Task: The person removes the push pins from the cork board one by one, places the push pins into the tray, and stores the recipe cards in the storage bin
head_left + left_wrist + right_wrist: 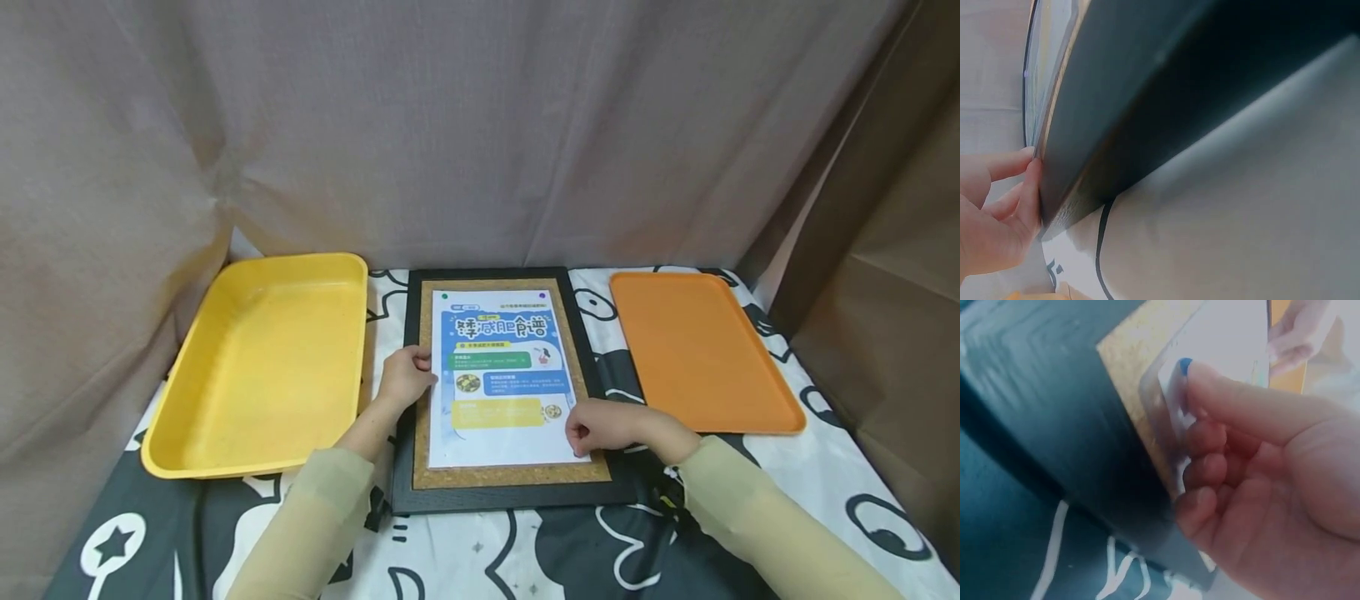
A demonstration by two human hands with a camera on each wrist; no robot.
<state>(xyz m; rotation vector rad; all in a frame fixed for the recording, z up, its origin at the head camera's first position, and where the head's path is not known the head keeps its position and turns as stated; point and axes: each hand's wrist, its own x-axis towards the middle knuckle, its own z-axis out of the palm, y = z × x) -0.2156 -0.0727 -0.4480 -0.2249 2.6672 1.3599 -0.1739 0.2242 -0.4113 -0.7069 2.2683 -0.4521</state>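
A printed poster (504,446) with Chinese characters and food pictures lies on a cork board (517,476) in a black frame (517,498). One green pin (445,297) and one purple pin (542,295) sit at its top corners. My left hand (405,379) rests at the poster's left edge, fingertips (1030,156) right along that side. At the lower right corner, my right hand (600,425) has its fingers curled. Between its thumb and index finger it pinches a blue pushpin (1185,366), mostly covered by the thumb.
To the left of the board stands a deep yellow tray (255,367). A flat orange tray (705,354) lies to the right. A black-and-white patterned cloth (480,542) covers the table, and a grey-brown curtain (450,133) hangs behind.
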